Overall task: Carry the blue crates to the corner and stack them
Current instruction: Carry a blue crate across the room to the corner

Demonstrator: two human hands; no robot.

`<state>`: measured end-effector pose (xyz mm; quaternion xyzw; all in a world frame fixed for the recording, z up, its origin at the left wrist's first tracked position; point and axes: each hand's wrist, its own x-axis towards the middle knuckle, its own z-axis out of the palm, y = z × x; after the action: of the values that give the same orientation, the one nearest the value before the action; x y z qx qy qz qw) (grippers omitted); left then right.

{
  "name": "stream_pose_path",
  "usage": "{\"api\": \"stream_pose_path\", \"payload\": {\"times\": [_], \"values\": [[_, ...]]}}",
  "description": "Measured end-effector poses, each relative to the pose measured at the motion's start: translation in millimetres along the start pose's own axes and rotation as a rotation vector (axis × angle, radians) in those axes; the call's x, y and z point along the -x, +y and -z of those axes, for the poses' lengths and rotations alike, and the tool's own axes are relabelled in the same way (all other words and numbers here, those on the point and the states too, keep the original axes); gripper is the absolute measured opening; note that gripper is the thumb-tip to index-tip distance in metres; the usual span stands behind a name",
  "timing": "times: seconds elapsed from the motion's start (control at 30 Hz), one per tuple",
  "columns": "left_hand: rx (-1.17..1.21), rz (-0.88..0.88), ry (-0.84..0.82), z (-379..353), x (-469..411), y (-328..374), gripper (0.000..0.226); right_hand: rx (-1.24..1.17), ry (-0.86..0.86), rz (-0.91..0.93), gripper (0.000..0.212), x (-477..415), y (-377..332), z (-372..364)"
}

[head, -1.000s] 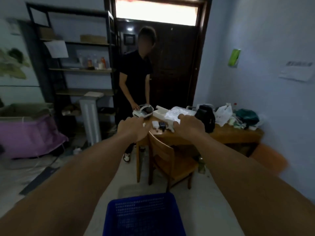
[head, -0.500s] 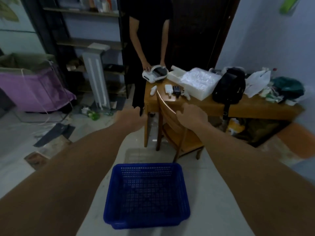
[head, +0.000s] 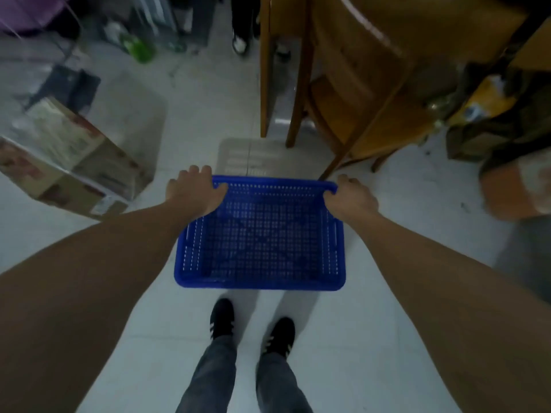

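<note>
Trouble could come first from the grip. Both hands sit on the far corners of the crate (head: 260, 234) only, so if it is lifted from here the near rim would likely sag toward the shoes (head: 222, 318) and the crate could swing or slip out. A shift of the hands to the middle of the side rims would probably carry it more evenly.

The chair (head: 343, 108) is the second risk. One of its legs comes down just beside the far right corner of the crate, right at the right hand (head: 350, 199), so a lift that drifts forward could knock knuckles or plastic against it. The cardboard box (head: 59, 156) on the floor stands near the left forearm and narrows a turn that way. Another person's shoe (head: 239, 44) shows at the top of the view, well apart, yet in the way of anyone walking straight ahead.

The crate lies flat on the floor (head: 387, 308), empty, just ahead of the shoes. The left hand (head: 195, 193) covers its far left corner, fingers (head: 193, 171) bent over the outside and close together, thumb lying along the rim. The right hand is wrapped on the far right corner, fingers curled close over the outer edge, thumb inside the rim. Whether either grip is already tight I cannot tell. No second crate is in view, nor the corner.
</note>
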<state>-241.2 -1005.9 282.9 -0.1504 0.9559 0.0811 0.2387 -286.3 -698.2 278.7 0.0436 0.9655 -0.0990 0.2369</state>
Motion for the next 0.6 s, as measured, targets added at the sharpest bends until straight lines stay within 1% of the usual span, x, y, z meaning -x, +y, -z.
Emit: {"api": "stream_pose_path", "payload": {"times": [0.07,0.13,0.3,0.5,0.6], "values": [[0.052,0.062,-0.047,-44.5,-27.0,-16.5,0.072,-0.001,-0.076,-0.023,0.053,-19.6,11.1,-47.1],[0.111,0.136,-0.057,-85.0,-52.0,-32.3,0.072,0.002,-0.126,-0.052,0.057,-37.7,22.6,-93.1],[0.18,0.312,-0.068,-177.6,-104.9,-76.2,0.074,-0.025,-0.189,-0.19,0.058,-84.9,52.7,-192.0],[0.201,0.445,-0.028,-261.4,-156.5,-110.6,0.071,0.004,-0.173,-0.341,0.073,-140.3,93.5,-272.4],[0.182,0.477,-0.066,-294.1,-174.0,-124.1,0.065,0.008,-0.121,-0.403,0.079,-157.9,113.1,-299.6]]}}
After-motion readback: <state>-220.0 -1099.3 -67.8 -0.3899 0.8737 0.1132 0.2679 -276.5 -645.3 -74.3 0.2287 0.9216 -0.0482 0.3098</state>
